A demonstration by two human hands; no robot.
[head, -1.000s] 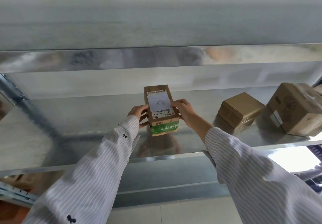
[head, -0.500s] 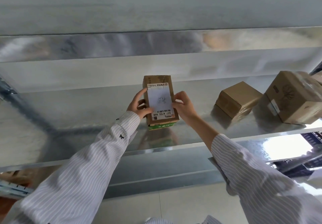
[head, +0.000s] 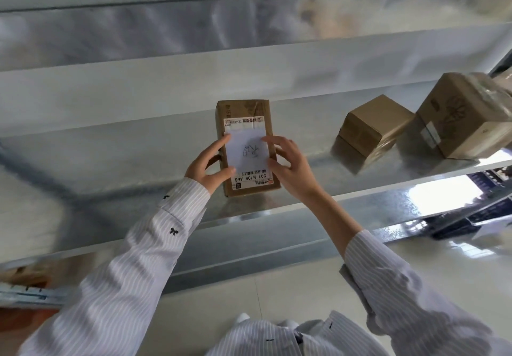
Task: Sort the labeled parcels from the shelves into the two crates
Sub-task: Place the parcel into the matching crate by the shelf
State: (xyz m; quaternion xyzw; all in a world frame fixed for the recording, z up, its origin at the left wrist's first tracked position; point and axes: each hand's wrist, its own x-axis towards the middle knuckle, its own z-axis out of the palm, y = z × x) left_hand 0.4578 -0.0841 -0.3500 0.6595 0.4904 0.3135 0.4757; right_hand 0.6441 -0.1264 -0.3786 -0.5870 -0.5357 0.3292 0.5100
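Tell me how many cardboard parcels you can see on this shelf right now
3. One labeled parcel is held between the left hand and right hand at centre. A small box sits to its right; a larger box sits at the far right. More may lie beyond the frame edge.

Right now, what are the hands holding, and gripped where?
The labeled parcel, between both hands by its long side edges: left hand on the left edge, right hand on the right, fingertips resting on the white label.

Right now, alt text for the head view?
Both hands, left hand and right hand, hold a labeled parcel label-up over a metal shelf; two more cardboard boxes sit on its right.
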